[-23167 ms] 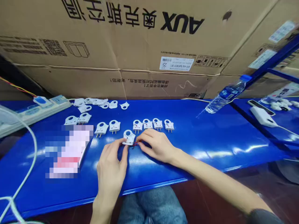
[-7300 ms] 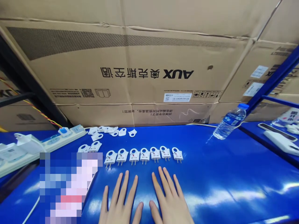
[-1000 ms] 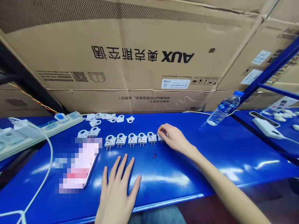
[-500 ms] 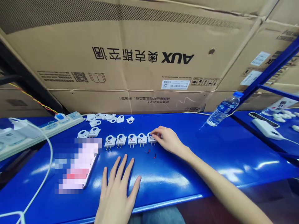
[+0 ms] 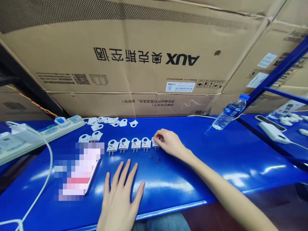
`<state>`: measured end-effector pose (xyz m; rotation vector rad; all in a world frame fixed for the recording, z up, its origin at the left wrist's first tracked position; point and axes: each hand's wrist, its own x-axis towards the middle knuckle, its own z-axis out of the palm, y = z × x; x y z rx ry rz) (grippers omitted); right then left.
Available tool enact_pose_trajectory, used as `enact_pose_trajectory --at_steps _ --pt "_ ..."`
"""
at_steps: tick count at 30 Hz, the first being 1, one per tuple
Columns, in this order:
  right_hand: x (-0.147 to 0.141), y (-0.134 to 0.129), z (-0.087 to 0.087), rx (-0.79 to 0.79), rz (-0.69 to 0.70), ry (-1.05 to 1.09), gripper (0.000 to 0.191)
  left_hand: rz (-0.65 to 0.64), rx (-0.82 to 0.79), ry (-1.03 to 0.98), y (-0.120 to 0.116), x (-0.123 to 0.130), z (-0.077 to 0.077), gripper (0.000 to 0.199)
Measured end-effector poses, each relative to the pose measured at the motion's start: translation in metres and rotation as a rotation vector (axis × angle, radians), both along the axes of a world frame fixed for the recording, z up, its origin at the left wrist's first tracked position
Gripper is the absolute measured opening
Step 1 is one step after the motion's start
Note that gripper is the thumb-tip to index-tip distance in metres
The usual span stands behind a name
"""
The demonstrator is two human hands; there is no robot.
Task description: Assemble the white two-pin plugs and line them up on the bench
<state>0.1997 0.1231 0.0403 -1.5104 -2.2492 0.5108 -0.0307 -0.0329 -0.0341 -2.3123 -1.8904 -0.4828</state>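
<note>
In the head view, my left hand point(image 5: 121, 195) lies flat on the blue tabletop with its fingers spread, holding nothing. My right hand point(image 5: 169, 141) has its fingers curled closed at the rightmost white plug housing point(image 5: 155, 142), which they partly cover. That housing ends a row of several similar two-pin plug housings point(image 5: 136, 145), their metal pins pointing toward me and small wires showing inside. Just below the right end of the row lie two short red and black wire pieces, one wire piece point(image 5: 152, 156) near the other wire piece point(image 5: 158, 161).
White ring-shaped covers point(image 5: 113, 121) lie at the back. Two more plug housings point(image 5: 96, 136) sit behind a blurred phone-like slab point(image 5: 80, 175). A power strip point(image 5: 48, 133) with a white cable borders the left. A water bottle point(image 5: 231, 112) stands tilted at right, near a white power bank point(image 5: 274, 132).
My right hand has shifted slightly left, its fingers drawn in more closely over the rightmost plug housing. My left hand stays in place.
</note>
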Motion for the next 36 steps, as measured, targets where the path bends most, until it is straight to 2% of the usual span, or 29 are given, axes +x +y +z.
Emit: enact_pose_trajectory --at_steps 4,6,11,16,22,32,36 --pt "0.005 -0.004 0.011 -0.145 0.156 0.100 0.015 0.003 -0.004 -0.001 0.000 0.000 0.001 0.064" --pt "0.005 -0.006 0.015 -0.178 0.183 0.121 0.016 -0.001 0.002 -0.016 -0.001 0.002 0.002 0.063" --pt "-0.009 -0.008 0.011 -0.053 0.057 0.113 0.021 0.035 0.026 -0.048 -0.001 0.007 0.004 0.059" --pt "-0.029 -0.003 0.000 0.025 0.053 0.003 0.022 0.024 0.032 -0.021 -0.002 0.008 0.005 0.058" --pt "-0.043 0.001 -0.005 0.005 0.057 -0.008 0.017 0.030 0.036 -0.025 -0.003 0.011 0.009 0.056" --pt "-0.044 0.001 -0.007 0.032 0.044 0.041 0.018 0.024 0.065 -0.007 -0.002 0.010 0.008 0.056" --pt "-0.033 0.004 0.004 0.008 0.066 0.072 0.016 0.028 0.059 -0.009 -0.003 0.011 0.009 0.056"
